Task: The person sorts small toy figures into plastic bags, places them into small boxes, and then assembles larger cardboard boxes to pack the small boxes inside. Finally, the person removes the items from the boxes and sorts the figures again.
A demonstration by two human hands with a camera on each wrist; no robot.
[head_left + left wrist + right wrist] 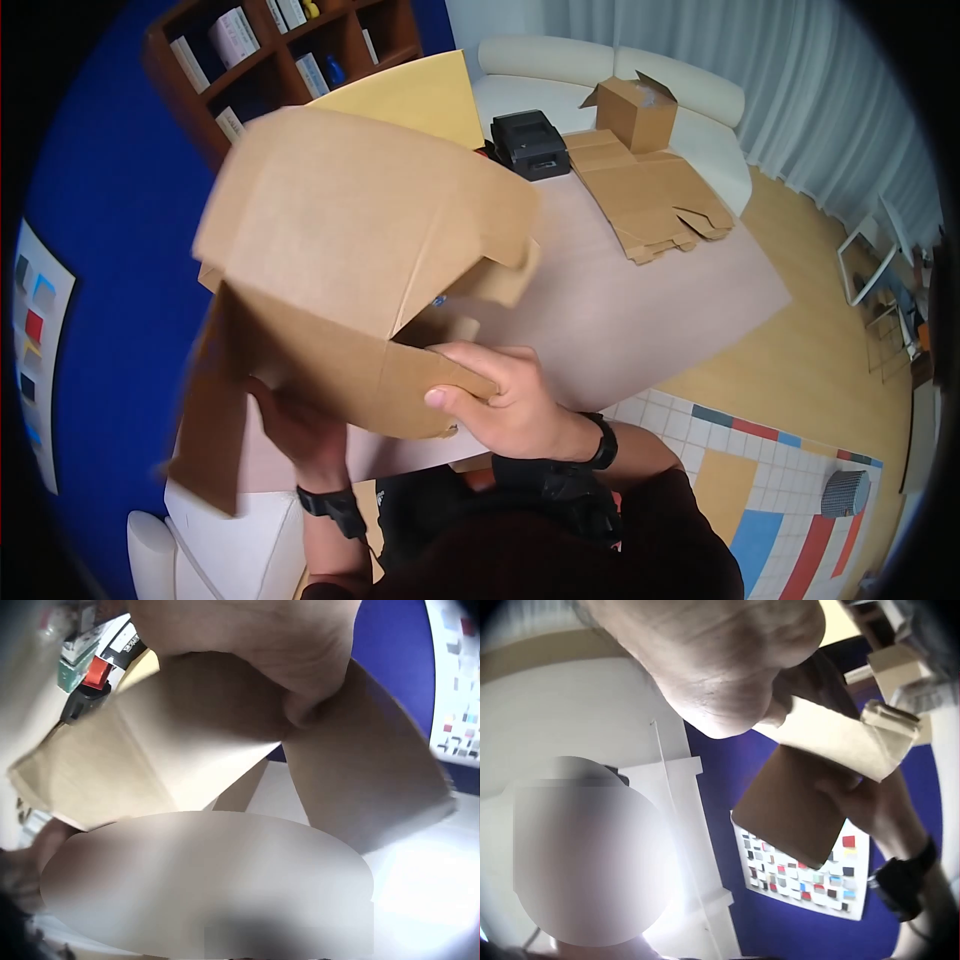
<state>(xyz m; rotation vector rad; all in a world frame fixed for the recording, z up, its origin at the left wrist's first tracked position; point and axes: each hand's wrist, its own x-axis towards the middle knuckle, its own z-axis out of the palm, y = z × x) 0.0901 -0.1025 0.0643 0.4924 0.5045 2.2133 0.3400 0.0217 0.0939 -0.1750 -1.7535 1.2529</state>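
Note:
An open cardboard box [330, 190] is held tilted above the table, its flaps spread toward the person. My right hand [510, 395] grips the edge of its near flap, with the thumb [455, 400] on the near side and the fingers behind. Lower left, my left hand [310, 430] holds the box between the near flap and the left side flap [210, 410], partly hidden by the cardboard. In the left wrist view its thumb [304, 709] lies against the corner where two flaps meet. Something small and blue [438, 300] shows through the gap at the box's right side.
On the table [640, 310] lie a flattened cardboard sheet [640, 185] and a black printer-like device [530, 145]. A yellow panel [420, 100] stands behind the held box. Another open carton [637, 110] sits by the white sofa [550, 60]. A wooden shelf [285, 60] stands at the back left.

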